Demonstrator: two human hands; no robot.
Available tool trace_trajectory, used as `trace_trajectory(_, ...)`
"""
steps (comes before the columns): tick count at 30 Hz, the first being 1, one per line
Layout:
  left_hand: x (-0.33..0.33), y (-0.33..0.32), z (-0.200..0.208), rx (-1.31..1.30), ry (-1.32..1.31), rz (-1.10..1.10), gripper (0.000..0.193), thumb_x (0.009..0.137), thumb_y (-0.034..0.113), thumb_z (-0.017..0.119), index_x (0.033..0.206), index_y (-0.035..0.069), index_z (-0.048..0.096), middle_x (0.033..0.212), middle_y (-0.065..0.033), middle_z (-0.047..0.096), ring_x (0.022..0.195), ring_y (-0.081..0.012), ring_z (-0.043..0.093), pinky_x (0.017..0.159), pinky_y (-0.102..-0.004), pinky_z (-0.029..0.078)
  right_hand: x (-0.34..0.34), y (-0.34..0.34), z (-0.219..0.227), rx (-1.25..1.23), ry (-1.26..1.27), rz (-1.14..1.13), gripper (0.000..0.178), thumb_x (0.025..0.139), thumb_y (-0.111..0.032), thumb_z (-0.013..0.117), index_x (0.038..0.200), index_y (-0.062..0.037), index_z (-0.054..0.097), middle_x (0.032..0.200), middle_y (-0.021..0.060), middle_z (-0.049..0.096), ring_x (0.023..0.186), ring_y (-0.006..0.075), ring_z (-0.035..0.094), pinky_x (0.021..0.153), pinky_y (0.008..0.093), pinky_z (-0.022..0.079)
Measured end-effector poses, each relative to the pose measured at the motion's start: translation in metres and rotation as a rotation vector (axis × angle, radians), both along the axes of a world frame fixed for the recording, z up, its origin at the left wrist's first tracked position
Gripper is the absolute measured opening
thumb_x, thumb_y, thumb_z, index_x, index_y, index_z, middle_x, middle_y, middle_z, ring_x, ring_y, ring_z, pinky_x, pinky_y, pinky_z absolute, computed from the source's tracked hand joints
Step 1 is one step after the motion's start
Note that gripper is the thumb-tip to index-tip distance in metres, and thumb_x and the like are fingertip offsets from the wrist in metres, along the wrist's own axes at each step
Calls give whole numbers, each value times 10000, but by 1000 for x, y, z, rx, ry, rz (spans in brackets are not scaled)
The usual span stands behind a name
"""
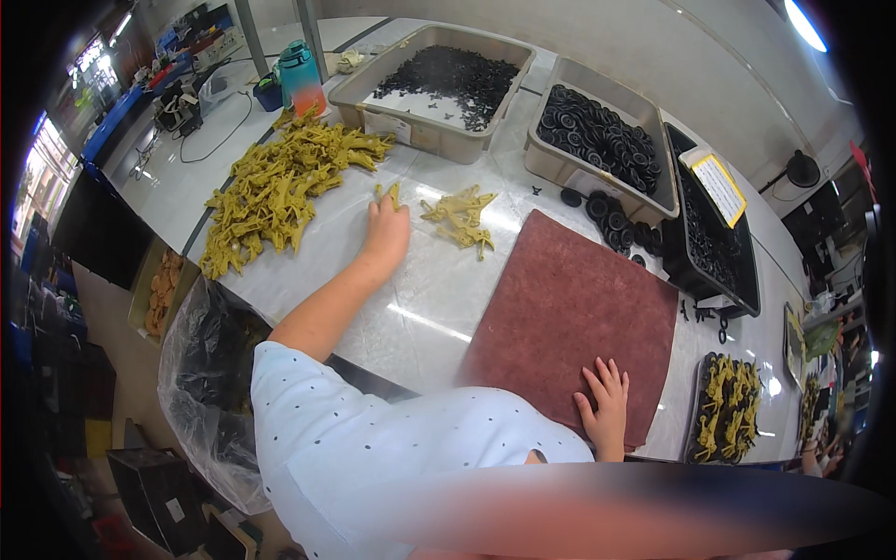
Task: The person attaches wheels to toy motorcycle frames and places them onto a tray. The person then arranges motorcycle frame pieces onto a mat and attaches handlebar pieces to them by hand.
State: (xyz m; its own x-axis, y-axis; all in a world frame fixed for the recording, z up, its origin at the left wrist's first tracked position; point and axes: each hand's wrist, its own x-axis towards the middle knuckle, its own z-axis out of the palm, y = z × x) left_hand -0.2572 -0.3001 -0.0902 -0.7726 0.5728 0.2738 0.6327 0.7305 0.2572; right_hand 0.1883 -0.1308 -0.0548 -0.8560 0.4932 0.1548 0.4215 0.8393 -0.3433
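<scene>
My left hand (pixel 386 231) reaches over the table, its fingers closed on a mustard-yellow plastic part (pixel 392 192). The part is mostly covered by the fingers, so its shape is hard to make out. Just right of that hand lies a small group of similar yellow parts (pixel 459 215). A large heap of the same parts (pixel 285 182) spreads out to its left. My right hand (pixel 609 403) rests on a dark red cloth (pixel 579 308), fingers apart, with nothing in it.
Grey bins of small black pieces (pixel 448 79) and black wheels (pixel 597 135) stand at the back. Loose wheels (pixel 611 224) lie beside a black bin (pixel 714 247). A tray of yellow parts (pixel 726 409) sits at the right, a bottle (pixel 301 79) behind the heap.
</scene>
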Motion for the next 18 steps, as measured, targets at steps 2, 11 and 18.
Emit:
trace_trajectory(2,6,3,13,-62,-1,-28,247,853,119,564,1054,4,647,1280,-255,482,1102,-418,505,897,-426,456,1,0,-1,11,18,0,394,837,-283,626,1188,-104,611,1350,119,491,1309,334,373,1100,526,195)
trace_trajectory(11,-18,26,10,715,-440,-210,334,835,101,590,1156,16,621,1061,-166,627,894,-200,625,782,-290,500,0,2,-1,2,39,13,381,840,-271,619,1180,-98,615,1344,116,498,1307,330,378,1103,517,199)
trace_trajectory(18,-78,18,25,462,353,-43,344,818,165,629,1135,34,599,1167,-127,577,1045,-327,548,914,-428,445,0,1,0,-29,17,-2,380,854,-271,599,1187,-87,612,1365,115,481,1328,318,358,1122,496,177)
